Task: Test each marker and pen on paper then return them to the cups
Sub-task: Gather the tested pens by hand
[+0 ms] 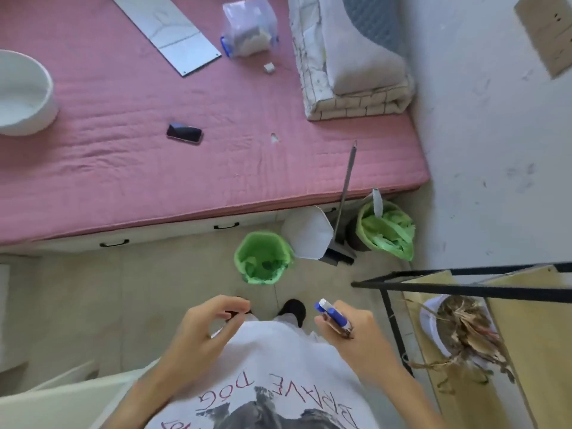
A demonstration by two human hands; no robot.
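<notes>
a blue and white marker (333,315) is held in the person's right hand (353,335), fingers wrapped round its barrel, its blue cap end pointing up and away from the body. the left hand (204,326) hovers just beside it at the same height, fingers loosely curled; something small and dark seems pinched at its fingertips, but it is too small to tell what, so that grip cannot be judged. both hands are in front of a white printed t-shirt (278,382), above a pale tiled floor (123,289).

no paper or cups can be made out here, so the marker is well away from both. to do the step well, the person would likely need a steady hold on the barrel and a flat sheet to draw on.

further out, a green-lined bin (263,258) stands on the floor near a bed with a pink cover (154,150), where a dark phone (184,133) lies. to the right is a shelf (526,320) with a dried plant pot (458,326).
</notes>
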